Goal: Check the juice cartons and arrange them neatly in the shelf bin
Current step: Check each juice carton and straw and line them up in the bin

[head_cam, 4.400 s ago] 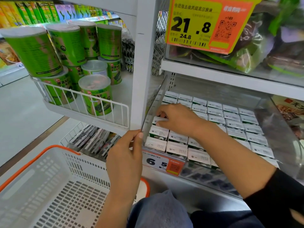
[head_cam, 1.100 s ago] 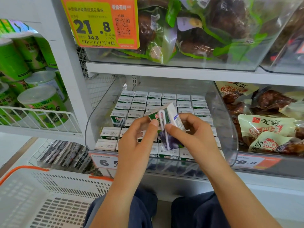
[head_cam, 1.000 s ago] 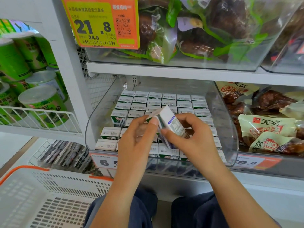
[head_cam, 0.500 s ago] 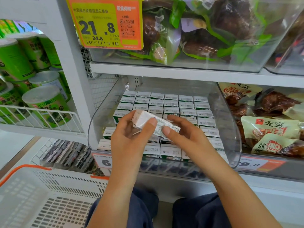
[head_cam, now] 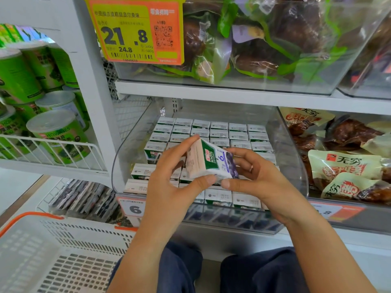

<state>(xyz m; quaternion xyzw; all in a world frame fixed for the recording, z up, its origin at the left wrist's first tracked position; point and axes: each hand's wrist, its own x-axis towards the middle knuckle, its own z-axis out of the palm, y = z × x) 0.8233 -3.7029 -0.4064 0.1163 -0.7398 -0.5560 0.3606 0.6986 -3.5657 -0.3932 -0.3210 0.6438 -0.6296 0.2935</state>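
A small white and green juice carton (head_cam: 210, 160) with a blueberry picture is held tilted above the clear shelf bin (head_cam: 294, 166). My left hand (head_cam: 175, 180) grips its left end between fingers and thumb. My right hand (head_cam: 254, 176) pinches its right end, thumb under the front edge. Several rows of matching cartons (head_cam: 220, 132) stand upright in the bin behind and below my hands. A gap shows in the left rows near one carton (head_cam: 153, 151) that stands alone.
A white basket with an orange rim (head_cam: 31, 218) sits at the lower left. Green cans (head_cam: 57, 134) fill a wire rack on the left. Bagged snacks (head_cam: 347, 163) lie in the bin to the right. A shelf with packaged food and a yellow price tag (head_cam: 135, 30) hangs overhead.
Both hands have kept turning the carton: its printed green and blue face now points up, where half a second ago a pale side with the straw showed.
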